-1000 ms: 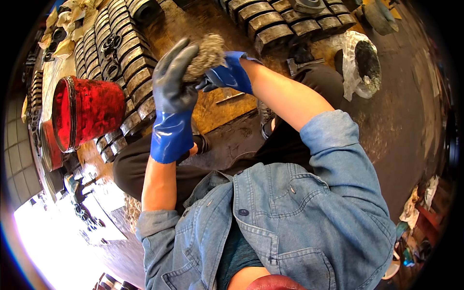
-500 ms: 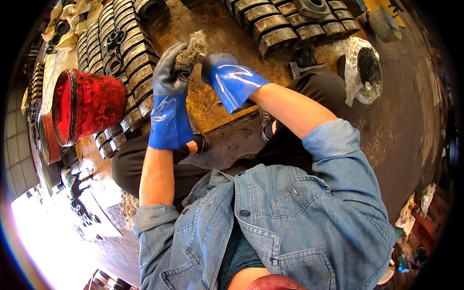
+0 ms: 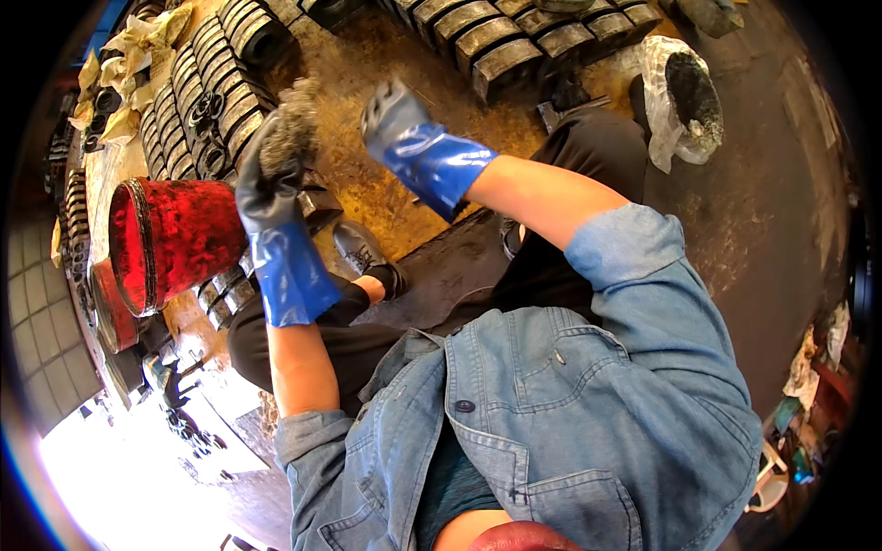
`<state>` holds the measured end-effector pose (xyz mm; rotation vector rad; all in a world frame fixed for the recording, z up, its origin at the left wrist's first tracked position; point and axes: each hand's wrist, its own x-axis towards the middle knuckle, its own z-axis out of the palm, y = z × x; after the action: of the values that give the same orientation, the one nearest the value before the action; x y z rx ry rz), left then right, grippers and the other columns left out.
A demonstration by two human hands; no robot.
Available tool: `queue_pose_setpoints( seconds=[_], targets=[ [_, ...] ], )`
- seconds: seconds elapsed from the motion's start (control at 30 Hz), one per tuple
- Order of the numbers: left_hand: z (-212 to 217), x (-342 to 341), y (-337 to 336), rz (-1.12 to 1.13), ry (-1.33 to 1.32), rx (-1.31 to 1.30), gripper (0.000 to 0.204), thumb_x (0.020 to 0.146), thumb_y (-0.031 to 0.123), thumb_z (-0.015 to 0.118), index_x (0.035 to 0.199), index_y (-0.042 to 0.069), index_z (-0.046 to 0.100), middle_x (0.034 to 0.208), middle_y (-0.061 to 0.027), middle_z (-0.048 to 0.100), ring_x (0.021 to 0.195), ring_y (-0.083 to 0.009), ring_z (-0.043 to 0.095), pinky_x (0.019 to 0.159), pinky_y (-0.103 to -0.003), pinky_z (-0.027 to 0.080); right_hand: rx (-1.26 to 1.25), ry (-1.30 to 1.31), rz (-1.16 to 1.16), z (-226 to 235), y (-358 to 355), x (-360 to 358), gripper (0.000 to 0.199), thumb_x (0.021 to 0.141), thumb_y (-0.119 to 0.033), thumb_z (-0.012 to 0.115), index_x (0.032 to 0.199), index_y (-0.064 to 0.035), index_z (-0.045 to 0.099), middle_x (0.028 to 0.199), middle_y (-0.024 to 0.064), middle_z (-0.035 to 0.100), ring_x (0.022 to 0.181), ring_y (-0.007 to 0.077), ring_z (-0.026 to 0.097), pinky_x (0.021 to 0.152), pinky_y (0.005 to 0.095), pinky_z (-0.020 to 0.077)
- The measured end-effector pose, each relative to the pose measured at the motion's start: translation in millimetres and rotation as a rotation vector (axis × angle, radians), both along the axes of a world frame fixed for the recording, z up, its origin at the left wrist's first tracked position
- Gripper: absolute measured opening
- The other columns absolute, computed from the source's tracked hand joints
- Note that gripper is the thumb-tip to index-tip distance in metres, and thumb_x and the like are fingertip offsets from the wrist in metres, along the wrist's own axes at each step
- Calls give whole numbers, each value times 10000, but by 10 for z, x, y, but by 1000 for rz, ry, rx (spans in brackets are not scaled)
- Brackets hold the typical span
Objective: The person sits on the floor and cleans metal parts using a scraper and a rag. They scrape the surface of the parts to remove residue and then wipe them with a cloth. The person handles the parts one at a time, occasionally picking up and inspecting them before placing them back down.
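Blue and grey are the two glossy gloves (image 3: 294,275) of the person. The left hand (image 3: 263,182) is closed around one brownish-grey wad of tangled fibre (image 3: 290,129), above the left edge of the stained yellow-brown board (image 3: 344,78), near one group of dark curved metal blocks (image 3: 216,87). The right hand (image 3: 395,119) is apart from this wad, above the board; its fingers are bent, but I cannot tell if it is closed. One round red bucket (image 3: 188,239) is beyond the left edge, one clear plastic bag (image 3: 659,115) beyond the right

The gloves (image 3: 397,115) are grey with blue cuffs (image 3: 436,165), the shirt (image 3: 588,395) denim, trousers (image 3: 599,151) black.
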<state>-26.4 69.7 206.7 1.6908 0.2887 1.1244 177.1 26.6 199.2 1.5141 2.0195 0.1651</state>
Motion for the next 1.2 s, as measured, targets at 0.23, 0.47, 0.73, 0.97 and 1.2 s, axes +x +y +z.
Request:
queue_pose_setpoints(
  seconds=[0.23, 0.47, 0.73, 0.97, 1.2],
  targets=[
    [156, 374, -237, 85, 372, 362, 377, 816, 68, 618, 1193, 51, 630, 1257, -174, 619, 1201, -325, 575, 1046, -450, 452, -178, 495, 139, 144, -697, -140, 514, 904, -257, 574, 1363, -57, 459, 1356, 124, 535, 1266, 284, 480, 1102, 410, 320],
    [253, 710, -580, -170, 616, 468, 513, 615, -41, 547, 1110, 31, 661, 1147, -183, 667, 1137, -349, 608, 959, -431, 482, 209, 1494, 306, -643, -716, 6, 391, 850, -239, 596, 1192, -50, 574, 1239, 134, 589, 1055, 268, 604, 949, 382, 443],
    [475, -744, -41, 279, -267, -171, 529, 925, 237, 618, 1349, -41, 470, 1264, -220, 584, 1005, -298, 661, 899, -391, 551, 73, 590, -18, -200, 50, 4, 283, 870, -187, 575, 1123, -133, 690, 1127, 48, 700, 1027, 214, 676, 782, 380, 533],
    [1240, -2876, -71, 1089, -142, -86, 400, 982, 249, 538, 1257, -40, 534, 1022, -163, 682, 922, -283, 674, 813, -384, 575, -48, 690, -306, 280, 120, 155, 424, 900, -165, 488, 1305, -271, 554, 1079, 128, 688, 1009, 284, 664, 837, 397, 540],
    [-335, -4070, -1868, 1615, -2, -486, 390, 972, 171, 556, 1302, -26, 491, 1099, -149, 639, 957, -229, 631, 822, -339, 545, -34, 1008, -587, 101, 109, 329, 264, 903, -261, 553, 1087, -124, 684, 1031, 117, 701, 926, 277, 677, 809, 368, 537]
  ],
)
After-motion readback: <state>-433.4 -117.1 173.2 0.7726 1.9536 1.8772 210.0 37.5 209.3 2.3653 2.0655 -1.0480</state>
